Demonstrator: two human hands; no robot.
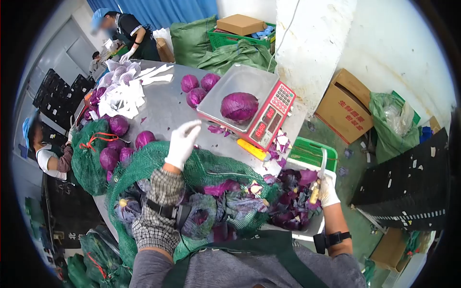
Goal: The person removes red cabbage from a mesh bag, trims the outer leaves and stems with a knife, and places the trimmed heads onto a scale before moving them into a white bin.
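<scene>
My left hand (182, 144), in a white glove, is raised over the steel table with fingers stretched out, holding nothing. It is just left of a red digital scale (211, 115), on whose metal pan a red cabbage (239, 107) rests. My right hand (328, 191), also gloved, grips a knife (323, 163) with its curved blade pointing up. Beneath that hand, a white bin (303, 235) holds loose purple cabbage leaves (288, 211). A green mesh sack (158, 161) lies open in front of me, with untrimmed cabbages (199, 216) partly hidden in it.
Several cabbages (196, 97) sit left of the scale. White foam nets (122, 98) lie farther back on the table (163, 103). A yellow object (252, 150) is by the scale's front edge. A green crate (307, 152) stands right. Co-workers (137, 38) are at the far end and left.
</scene>
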